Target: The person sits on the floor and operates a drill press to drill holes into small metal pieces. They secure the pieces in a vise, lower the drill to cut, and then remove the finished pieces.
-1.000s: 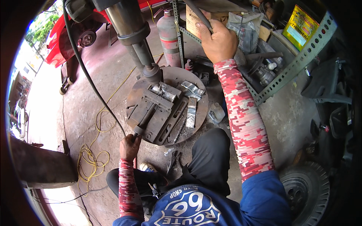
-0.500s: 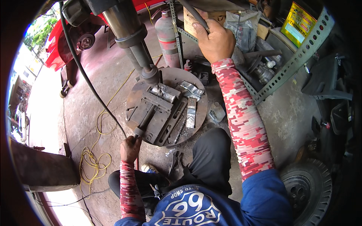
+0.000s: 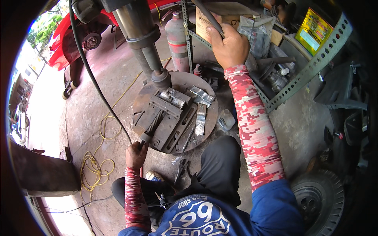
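My right hand (image 3: 231, 45) is raised and wrapped round a dark feed lever (image 3: 209, 17) of the drill press (image 3: 136, 23). Down at the near end of the machine vise (image 3: 162, 116), my left hand (image 3: 136, 154) grips the vise handle (image 3: 143, 142). The vise lies on the round drill press table (image 3: 141, 96), with a shiny metal piece (image 3: 172, 98) between its jaws. Right above that piece is the drill chuck (image 3: 161, 78); its bit is mostly hidden. Bent metal strips (image 3: 201, 118) lie on the table right of the vise.
A black cable (image 3: 92, 74) hangs down left of the press. Yellow cord (image 3: 94, 171) lies coiled on the floor. A grey-red cylinder (image 3: 177, 43) and a perforated metal rack (image 3: 307, 70) stand beyond. A plastic bottle (image 3: 226, 119) sits beside the table; a tyre (image 3: 321, 196) is at lower right.
The chuck sits slightly lower against the metal piece, and less of the bit shows. My right hand has come slightly down with the lever. My left hand keeps its grip.
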